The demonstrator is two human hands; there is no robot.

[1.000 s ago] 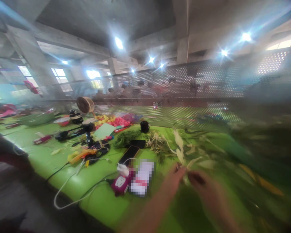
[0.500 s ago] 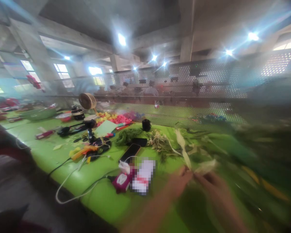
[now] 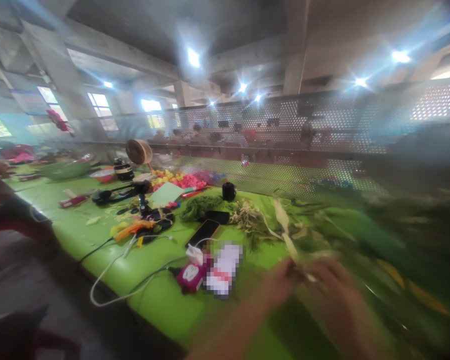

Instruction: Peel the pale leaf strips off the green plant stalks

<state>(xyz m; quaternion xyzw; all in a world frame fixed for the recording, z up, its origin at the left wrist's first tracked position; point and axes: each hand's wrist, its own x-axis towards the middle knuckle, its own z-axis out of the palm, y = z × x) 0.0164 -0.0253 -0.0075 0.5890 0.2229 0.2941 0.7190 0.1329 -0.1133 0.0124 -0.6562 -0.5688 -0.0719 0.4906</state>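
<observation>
A pale, cream-green leaf-like strip [image 3: 282,217] stands up from between my two hands, its long narrow blade pointing away from me. My left hand [image 3: 283,280] is closed around its lower end in a pinch. Close beside it, my right hand [image 3: 332,282] is closed too, fingers bent, with a small pale end of leafy material showing at the fingertips. Motion blurs both hands, and the join between the pieces is hidden. Beyond them lies a heap of dried-looking pale sprigs [image 3: 247,217].
On the green table [image 3: 153,320] lie a dark phone [image 3: 203,233], a maroon device [image 3: 190,277] with cables, and a blurred-out white item [image 3: 224,270]. Green strands [image 3: 199,207], a black cup [image 3: 228,191] and a perforated screen [image 3: 270,172] stand behind. Blurred leaves fill the right side.
My right hand has turned over and closed in beside the left; the pale leaf that fanned out above it is now mostly covered. The view has shifted slightly.
</observation>
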